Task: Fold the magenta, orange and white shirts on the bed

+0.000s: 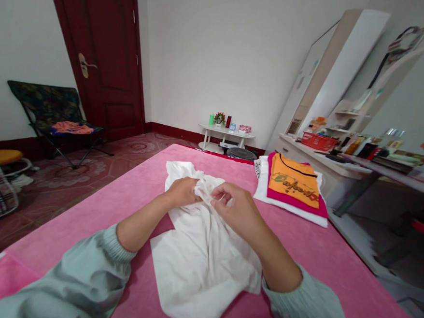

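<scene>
A white cloth garment (pixel 200 265) lies crumpled on the pink bed cover (pixel 133 197), its lower part spread toward me. My left hand (pixel 183 192) is closed around a bunched piece near its far end, with the fingertips partly covered by the cloth. Thumb and fingers of my right hand (pixel 235 209) pinch the same bunched part from the other side. What kind of garment it is I cannot tell, since it is rumpled.
To the right lies a stack of folded clothes, with an orange shirt (pixel 294 179) on top. A dresser with bottles and a red basket (pixel 318 141) stands beyond it. A small white table (pixel 228 131) is by the far wall, and a folding chair (pixel 55 114) at left.
</scene>
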`<state>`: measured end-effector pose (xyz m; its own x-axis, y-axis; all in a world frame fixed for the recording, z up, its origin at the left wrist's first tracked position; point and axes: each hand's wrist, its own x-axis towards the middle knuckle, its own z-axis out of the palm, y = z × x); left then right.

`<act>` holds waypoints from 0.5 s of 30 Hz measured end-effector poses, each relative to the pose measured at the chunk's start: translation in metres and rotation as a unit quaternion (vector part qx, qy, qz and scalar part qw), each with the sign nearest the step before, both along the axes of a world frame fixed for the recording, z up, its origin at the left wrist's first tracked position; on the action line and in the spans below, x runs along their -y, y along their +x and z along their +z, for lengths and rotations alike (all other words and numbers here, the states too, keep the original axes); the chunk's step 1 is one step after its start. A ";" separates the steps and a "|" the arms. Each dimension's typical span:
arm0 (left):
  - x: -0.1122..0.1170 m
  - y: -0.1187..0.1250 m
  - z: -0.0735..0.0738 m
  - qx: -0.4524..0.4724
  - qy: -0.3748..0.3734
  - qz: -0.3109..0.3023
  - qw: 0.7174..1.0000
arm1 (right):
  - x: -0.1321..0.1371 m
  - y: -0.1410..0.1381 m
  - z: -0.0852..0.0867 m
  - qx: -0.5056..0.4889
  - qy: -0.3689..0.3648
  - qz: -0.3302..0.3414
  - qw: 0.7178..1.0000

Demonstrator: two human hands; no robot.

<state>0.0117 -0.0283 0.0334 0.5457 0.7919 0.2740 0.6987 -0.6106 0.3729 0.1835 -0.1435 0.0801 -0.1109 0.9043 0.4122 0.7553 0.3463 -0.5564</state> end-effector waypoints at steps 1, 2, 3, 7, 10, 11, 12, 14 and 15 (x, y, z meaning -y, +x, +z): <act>-0.005 -0.004 0.000 0.008 0.027 0.060 0.998 | 0.009 -0.009 0.003 0.026 -0.022 0.024 0.999; -0.010 -0.009 0.000 0.027 0.045 0.111 0.992 | 0.018 -0.018 0.004 0.056 -0.045 0.049 0.996; -0.016 -0.014 -0.001 0.055 0.057 0.153 0.985 | 0.025 -0.027 0.001 0.093 -0.067 0.071 0.991; -0.041 -0.035 -0.010 0.209 0.029 0.240 0.948 | 0.039 -0.057 -0.026 0.242 -0.163 0.104 0.951; -0.051 -0.044 -0.017 0.318 -0.028 0.268 0.909 | 0.029 -0.062 -0.041 0.281 -0.180 0.077 0.939; -0.053 -0.046 -0.018 0.349 -0.048 0.273 0.895 | 0.024 -0.058 -0.042 0.284 -0.177 0.070 0.940; -0.053 -0.046 -0.018 0.378 -0.068 0.275 0.881 | 0.018 -0.051 -0.039 0.289 -0.176 0.061 0.939; -0.052 -0.047 -0.013 0.438 -0.099 0.263 0.854 | 0.004 -0.026 -0.028 0.300 -0.185 0.019 0.936; -0.050 -0.046 -0.009 0.467 -0.113 0.251 0.840 | -0.003 -0.008 -0.021 0.299 -0.188 -0.016 0.935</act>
